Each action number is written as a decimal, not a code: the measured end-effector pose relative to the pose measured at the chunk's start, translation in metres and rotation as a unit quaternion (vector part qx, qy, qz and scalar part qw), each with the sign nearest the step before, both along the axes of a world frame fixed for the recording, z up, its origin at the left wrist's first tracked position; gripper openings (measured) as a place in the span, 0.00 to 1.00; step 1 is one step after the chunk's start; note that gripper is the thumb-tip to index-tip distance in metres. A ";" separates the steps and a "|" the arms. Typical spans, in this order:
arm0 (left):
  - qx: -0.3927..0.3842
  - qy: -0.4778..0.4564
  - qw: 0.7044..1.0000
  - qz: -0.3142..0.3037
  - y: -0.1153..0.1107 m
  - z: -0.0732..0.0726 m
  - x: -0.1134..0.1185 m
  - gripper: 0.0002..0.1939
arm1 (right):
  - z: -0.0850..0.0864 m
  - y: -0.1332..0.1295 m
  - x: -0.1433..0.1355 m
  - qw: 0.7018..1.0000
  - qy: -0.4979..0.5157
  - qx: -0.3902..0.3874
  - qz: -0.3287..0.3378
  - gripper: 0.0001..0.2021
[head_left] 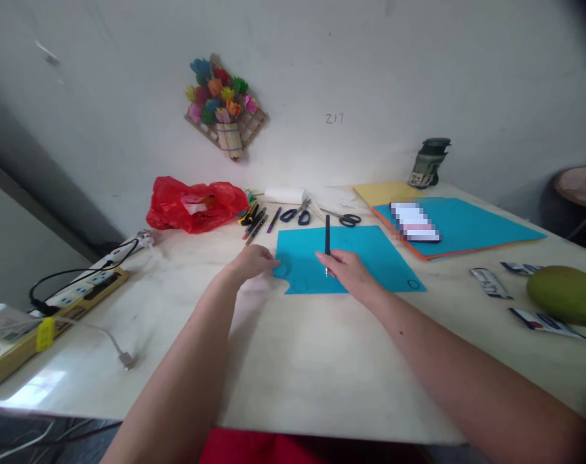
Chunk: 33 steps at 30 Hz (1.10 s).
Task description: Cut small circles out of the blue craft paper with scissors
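A sheet of blue paper (pixel 351 258) lies on the table in front of me, with a curved notch at its lower left corner. A small dark circle is drawn near its lower right corner, and faint round outlines show at its left side. My left hand (pixel 254 263) is at the sheet's left edge, thumb and fingers pinched on the paper there. In my right hand (pixel 348 270) is a black pen (pixel 327 235), held nearly upright over the middle of the sheet. Whether the pen's tip touches the paper I cannot tell.
Behind the sheet lie scissors (pixel 297 214), more scissors (pixel 349 220), and several pens (pixel 256 227). A red plastic bag (pixel 191 206) sits back left, a power strip (pixel 87 287) left. On the right are stacked coloured paper (pixel 486 222), a phone (pixel 415 222), a bottle (pixel 429 163), and a green fruit (pixel 568 295).
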<state>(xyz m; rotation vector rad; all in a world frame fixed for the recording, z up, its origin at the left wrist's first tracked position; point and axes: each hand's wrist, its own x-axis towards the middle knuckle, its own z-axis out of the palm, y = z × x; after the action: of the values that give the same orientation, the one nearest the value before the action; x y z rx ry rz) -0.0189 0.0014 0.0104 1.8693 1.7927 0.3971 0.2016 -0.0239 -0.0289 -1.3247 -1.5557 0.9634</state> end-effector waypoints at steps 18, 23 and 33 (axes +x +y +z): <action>0.126 -0.056 0.984 0.115 0.012 -0.008 -0.017 0.23 | 0.028 0.035 -0.064 0.968 -0.239 -0.005 0.073 0.18; 0.058 -0.269 0.960 0.051 0.008 -0.014 0.004 0.25 | 0.021 0.039 -0.087 0.956 -0.269 0.050 0.107 0.17; 0.057 -0.324 0.936 0.124 0.008 -0.007 -0.016 0.24 | 0.025 0.039 -0.064 0.954 -0.283 0.080 0.053 0.18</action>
<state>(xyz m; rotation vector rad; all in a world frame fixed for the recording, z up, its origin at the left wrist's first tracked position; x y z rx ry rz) -0.0350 0.0096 0.0030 1.3431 1.5514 1.0888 0.1379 0.0155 -0.0039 -1.4896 -2.1043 0.5194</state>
